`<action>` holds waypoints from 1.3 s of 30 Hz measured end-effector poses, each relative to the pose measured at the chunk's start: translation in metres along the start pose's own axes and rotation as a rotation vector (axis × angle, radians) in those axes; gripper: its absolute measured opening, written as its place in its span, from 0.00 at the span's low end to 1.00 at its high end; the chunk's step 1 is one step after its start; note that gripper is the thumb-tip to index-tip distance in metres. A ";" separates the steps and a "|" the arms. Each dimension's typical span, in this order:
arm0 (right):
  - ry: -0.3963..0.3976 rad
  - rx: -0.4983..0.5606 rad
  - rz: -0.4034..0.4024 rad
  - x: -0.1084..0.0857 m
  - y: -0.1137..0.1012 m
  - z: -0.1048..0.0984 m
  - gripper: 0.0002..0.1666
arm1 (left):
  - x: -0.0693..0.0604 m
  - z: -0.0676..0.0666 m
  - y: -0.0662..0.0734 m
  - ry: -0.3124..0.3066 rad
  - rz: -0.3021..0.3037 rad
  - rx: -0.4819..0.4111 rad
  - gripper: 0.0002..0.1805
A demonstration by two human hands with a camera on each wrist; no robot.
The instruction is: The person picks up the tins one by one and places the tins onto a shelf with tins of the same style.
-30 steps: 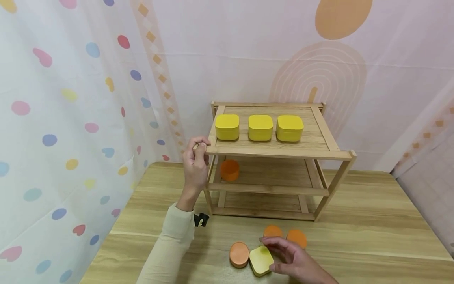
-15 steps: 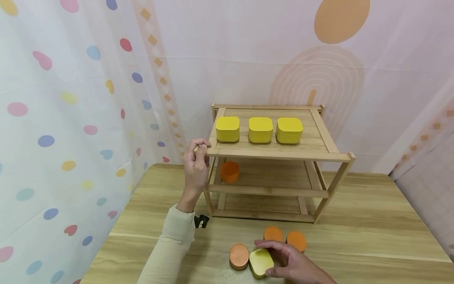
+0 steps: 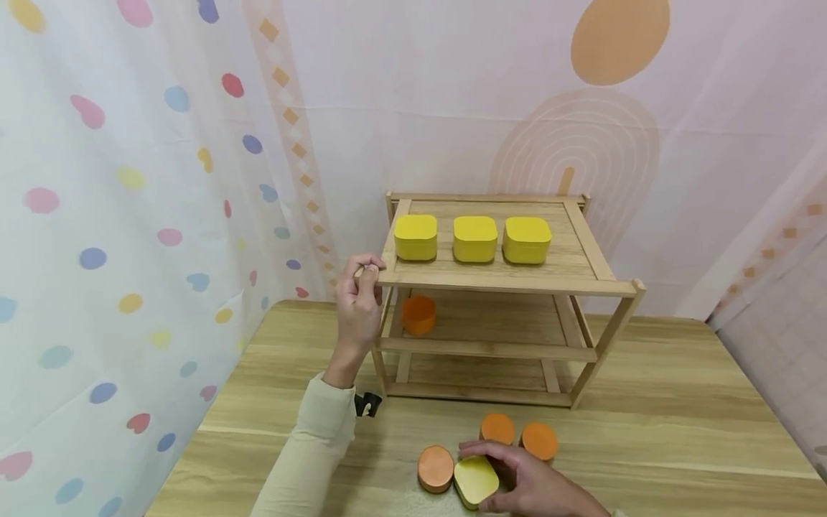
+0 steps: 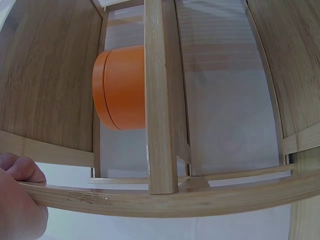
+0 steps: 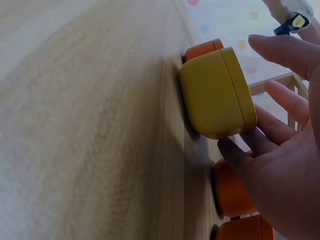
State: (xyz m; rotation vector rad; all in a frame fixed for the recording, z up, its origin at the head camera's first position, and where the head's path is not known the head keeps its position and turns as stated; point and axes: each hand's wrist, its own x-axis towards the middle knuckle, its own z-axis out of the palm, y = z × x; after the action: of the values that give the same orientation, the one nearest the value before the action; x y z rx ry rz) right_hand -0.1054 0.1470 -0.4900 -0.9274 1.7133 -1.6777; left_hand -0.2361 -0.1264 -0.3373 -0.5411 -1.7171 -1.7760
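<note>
My left hand grips the front left corner of a three-tier wooden rack; in the left wrist view, its curled fingers hold the end of a rail. Low on the table, my right hand reaches round a yellow rounded-square tin. In the right wrist view this yellow tin stands on the table, with fingertips at its side and the thumb a little apart from it. Orange round tins stand close by: one left of the yellow tin, two beyond the hand.
Three yellow tins stand in a row on the rack's top tier. An orange round tin sits at the left of the middle tier. A patterned curtain hangs behind the wooden table.
My right hand has shifted slightly left and toward me, its fingers coming further round the yellow tin. The left hand stays on the rack's corner, and the tins have not moved.
</note>
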 end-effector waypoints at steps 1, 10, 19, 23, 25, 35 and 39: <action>-0.001 -0.008 0.001 0.000 0.000 0.000 0.37 | 0.000 0.000 0.000 0.000 -0.001 0.000 0.14; 0.047 -0.184 -0.018 -0.004 0.001 0.000 0.36 | -0.001 0.001 -0.001 0.000 -0.001 0.005 0.13; 0.097 -0.267 -0.018 -0.004 0.003 0.000 0.32 | -0.002 0.000 0.001 0.004 -0.016 0.012 0.14; 0.099 -0.224 0.035 -0.005 0.005 0.000 0.32 | -0.001 0.001 0.001 -0.001 -0.019 0.005 0.14; 0.097 -0.207 0.062 -0.005 0.005 -0.001 0.33 | 0.000 0.001 0.000 0.002 -0.015 0.008 0.14; 0.053 -0.148 0.092 -0.001 0.008 -0.007 0.37 | 0.001 0.001 0.001 0.001 -0.010 0.002 0.13; 0.052 -0.105 0.100 -0.001 0.010 -0.009 0.36 | 0.000 0.001 0.000 0.003 -0.005 0.002 0.13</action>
State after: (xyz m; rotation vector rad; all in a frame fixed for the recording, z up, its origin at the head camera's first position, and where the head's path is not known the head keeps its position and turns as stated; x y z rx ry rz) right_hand -0.1127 0.1530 -0.4994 -0.8368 1.8661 -1.5733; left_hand -0.2365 -0.1256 -0.3371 -0.5335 -1.7189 -1.7773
